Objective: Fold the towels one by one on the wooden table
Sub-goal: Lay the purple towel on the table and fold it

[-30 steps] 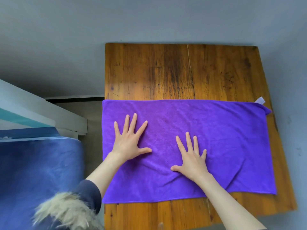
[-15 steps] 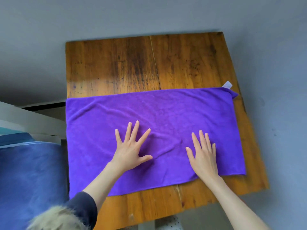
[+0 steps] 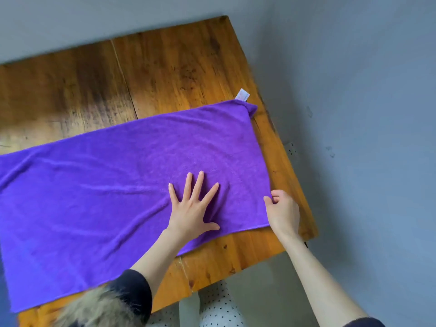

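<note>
Purple towel spread flat across the wooden table, long side running along the table's near half, a few soft creases mid-cloth. Its left end runs out of frame at the left; its right short edge lies just inside the table's right edge. White care label sticks out from the towel's far right corner, lying on bare wood. Left hand pressed flat on the towel near its right end, fingers straight and splayed, thumb out toward the near hem, gripping nothing. Right hand at the towel's right short edge near the table's right edge, fingers curled, thumb and fingertips pinching the hem. Dark sleeve with a fur cuff over the table's near edge. Grey floor beyond the table.
</note>
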`<move>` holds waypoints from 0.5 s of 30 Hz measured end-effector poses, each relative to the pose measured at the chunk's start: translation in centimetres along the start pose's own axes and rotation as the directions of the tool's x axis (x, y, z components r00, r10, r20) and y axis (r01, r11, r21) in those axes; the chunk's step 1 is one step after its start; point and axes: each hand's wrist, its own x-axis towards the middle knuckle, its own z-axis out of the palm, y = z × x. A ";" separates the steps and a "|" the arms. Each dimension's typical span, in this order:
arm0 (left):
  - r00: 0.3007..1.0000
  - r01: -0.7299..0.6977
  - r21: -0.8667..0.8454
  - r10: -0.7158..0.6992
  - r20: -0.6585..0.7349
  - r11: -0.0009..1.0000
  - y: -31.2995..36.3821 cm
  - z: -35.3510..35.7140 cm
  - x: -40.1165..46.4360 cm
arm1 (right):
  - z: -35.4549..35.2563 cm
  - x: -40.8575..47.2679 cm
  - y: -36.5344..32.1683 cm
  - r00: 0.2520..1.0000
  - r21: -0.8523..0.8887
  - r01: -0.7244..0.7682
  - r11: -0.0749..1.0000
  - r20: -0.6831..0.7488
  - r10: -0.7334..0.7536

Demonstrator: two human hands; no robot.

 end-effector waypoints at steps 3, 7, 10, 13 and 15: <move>1.000 0.018 -0.025 -0.018 0.002 1.000 0.2 -0.1 -0.1 | -0.6 -0.7 -0.6 0.972 -0.041 0.198 0.979 -0.118 -0.201; 0.998 0.027 -0.209 -0.037 -0.047 0.978 -0.2 -0.1 0.0 | 1.0 -2.7 -1.8 0.782 -0.063 0.622 0.781 0.092 -0.616; 0.998 0.025 -0.220 -0.036 -0.048 0.975 -0.4 0.0 0.2 | 1.9 -3.2 -1.5 0.765 0.051 0.604 0.795 0.243 -0.597; 0.999 0.029 -0.183 -0.035 -0.034 0.983 -0.4 0.2 0.3 | 1.4 -2.7 -1.1 0.890 0.145 0.447 0.883 0.028 -0.455; 0.999 0.026 -0.145 -0.029 -0.018 0.989 -0.3 0.3 0.3 | 1.0 -1.8 -0.7 0.944 0.126 0.325 0.937 0.010 -0.329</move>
